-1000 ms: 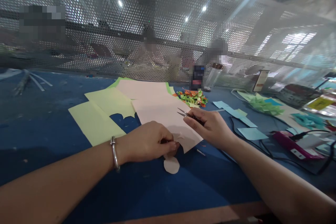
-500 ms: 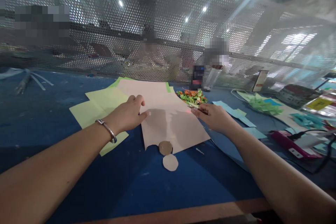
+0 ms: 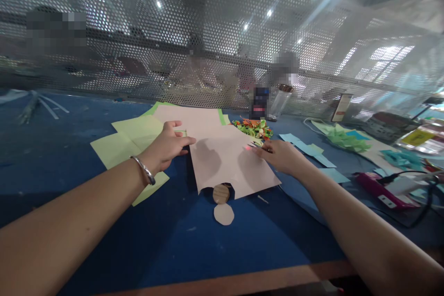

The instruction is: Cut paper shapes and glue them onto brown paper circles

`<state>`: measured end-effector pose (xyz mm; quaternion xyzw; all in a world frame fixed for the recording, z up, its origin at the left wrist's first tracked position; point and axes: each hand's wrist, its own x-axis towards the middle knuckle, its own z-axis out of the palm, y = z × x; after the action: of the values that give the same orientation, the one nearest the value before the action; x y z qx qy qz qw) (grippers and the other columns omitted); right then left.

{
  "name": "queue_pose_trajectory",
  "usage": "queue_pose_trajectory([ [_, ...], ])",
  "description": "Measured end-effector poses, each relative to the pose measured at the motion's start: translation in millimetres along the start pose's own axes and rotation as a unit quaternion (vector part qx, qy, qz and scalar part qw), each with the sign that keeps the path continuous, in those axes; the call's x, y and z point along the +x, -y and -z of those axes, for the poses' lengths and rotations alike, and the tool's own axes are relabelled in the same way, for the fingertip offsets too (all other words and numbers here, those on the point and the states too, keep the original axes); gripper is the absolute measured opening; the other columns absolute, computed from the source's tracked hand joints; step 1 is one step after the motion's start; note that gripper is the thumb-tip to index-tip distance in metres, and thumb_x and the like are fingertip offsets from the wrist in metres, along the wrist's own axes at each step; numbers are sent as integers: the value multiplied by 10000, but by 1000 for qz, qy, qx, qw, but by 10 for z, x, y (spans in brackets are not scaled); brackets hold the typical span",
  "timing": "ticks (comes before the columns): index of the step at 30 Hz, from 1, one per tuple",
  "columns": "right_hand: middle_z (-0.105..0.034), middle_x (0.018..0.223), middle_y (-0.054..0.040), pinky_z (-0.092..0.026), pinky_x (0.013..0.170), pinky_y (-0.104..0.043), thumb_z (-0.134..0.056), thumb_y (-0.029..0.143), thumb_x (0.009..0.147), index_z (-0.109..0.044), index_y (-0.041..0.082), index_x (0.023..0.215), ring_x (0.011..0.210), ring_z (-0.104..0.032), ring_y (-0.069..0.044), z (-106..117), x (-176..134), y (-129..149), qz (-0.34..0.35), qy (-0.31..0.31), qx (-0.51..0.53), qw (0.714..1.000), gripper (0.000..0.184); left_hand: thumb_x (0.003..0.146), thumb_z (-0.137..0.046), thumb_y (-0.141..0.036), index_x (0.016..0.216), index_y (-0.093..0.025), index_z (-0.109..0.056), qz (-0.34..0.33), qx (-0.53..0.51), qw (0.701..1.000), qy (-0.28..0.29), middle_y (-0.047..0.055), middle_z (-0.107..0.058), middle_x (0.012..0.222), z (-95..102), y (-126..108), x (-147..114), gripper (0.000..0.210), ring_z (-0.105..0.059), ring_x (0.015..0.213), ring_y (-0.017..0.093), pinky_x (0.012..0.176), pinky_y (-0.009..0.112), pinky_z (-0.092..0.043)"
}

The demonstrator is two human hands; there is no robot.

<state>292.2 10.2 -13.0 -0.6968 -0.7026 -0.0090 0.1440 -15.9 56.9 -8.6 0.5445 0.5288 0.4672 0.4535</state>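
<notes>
My left hand [image 3: 168,145] is open, fingers spread, with its thumb tip at the left edge of a pale pink paper sheet [image 3: 229,157]. The sheet has a rounded notch cut into its near edge. My right hand [image 3: 282,155] is closed around what look like small scissors [image 3: 258,146], their dark pointed blades over the sheet's right side; the handles are mostly hidden by the fingers. Just below the notch lies a round wooden disc [image 3: 221,194], partly overlapped by the paper. A cut pink paper circle [image 3: 224,214] touches or nearly touches the disc's near side.
Pale yellow sheets [image 3: 114,149] lie at left. A pile of orange and green paper scraps [image 3: 255,128] sits behind my right hand. Blue paper pieces [image 3: 308,149], a magenta power strip [image 3: 386,192] with cables and a clear bottle [image 3: 280,101] are at right. A perforated metal screen [image 3: 222,55] borders the back.
The near pink sheet has shifted slightly right, exposing more of the wooden disc. My left hand's fingers have spread further and its thumb has come to the sheet's edge. My right hand has barely moved.
</notes>
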Motion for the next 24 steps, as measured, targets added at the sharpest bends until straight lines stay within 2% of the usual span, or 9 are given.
queue_pose_trajectory([
  [7,-598,608,-62,-250,546,-291,-506,603,912,-579,200,626,558,-479,-170,1,-3,10,-15,21,6,1000,500,634,-819,-59,1380,-239,-341,2,-40,999,2,190,-376,1409,-73,-50,-112,904,-620,999,220,747,334,-572],
  [9,-598,619,-57,-258,544,-291,-517,592,906,-576,200,629,565,-489,-171,4,-2,17,-12,22,22,999,484,639,-806,-33,1405,-237,-314,3,-60,998,-4,182,-434,1390,-90,-61,-128,933,-630,1001,210,795,338,-565],
  [11,-592,621,-45,-268,544,-290,-535,587,892,-570,203,632,570,-496,-172,6,-2,22,-7,20,44,999,465,651,-791,-22,1420,-226,-298,10,-94,996,8,153,-567,1269,-109,-77,-147,935,-658,976,218,818,355,-565],
  [15,-587,628,-11,-291,554,-284,-637,506,818,-582,205,701,586,-501,-165,-9,0,16,5,1,103,995,328,658,-775,-38,1268,-178,-503,66,-156,980,105,106,-716,970,-150,-117,-212,683,-712,864,282,758,425,-583],
  [18,-611,667,-3,-328,568,-276,-675,436,776,-589,201,765,617,-526,-163,-36,8,3,14,-19,166,986,251,653,-765,-38,1097,-153,-607,89,-133,977,139,119,-739,935,-165,-125,-248,485,-722,865,309,746,440,-586],
  [21,-610,679,-4,-375,582,-275,-666,456,786,-564,196,777,626,-545,-161,-46,10,12,23,-37,238,970,280,683,-736,-40,1095,-173,-612,9,-88,990,112,99,-743,1004,-159,-114,-244,451,-714,931,298,762,415,-595],
  [24,-615,696,-8,-425,622,-285,-645,501,813,-537,195,795,652,-581,-165,-32,2,50,27,-56,307,950,325,729,-734,-83,1139,-197,-596,-70,-91,990,83,85,-733,1075,-130,-111,-208,447,-713,927,278,753,398,-608],
])
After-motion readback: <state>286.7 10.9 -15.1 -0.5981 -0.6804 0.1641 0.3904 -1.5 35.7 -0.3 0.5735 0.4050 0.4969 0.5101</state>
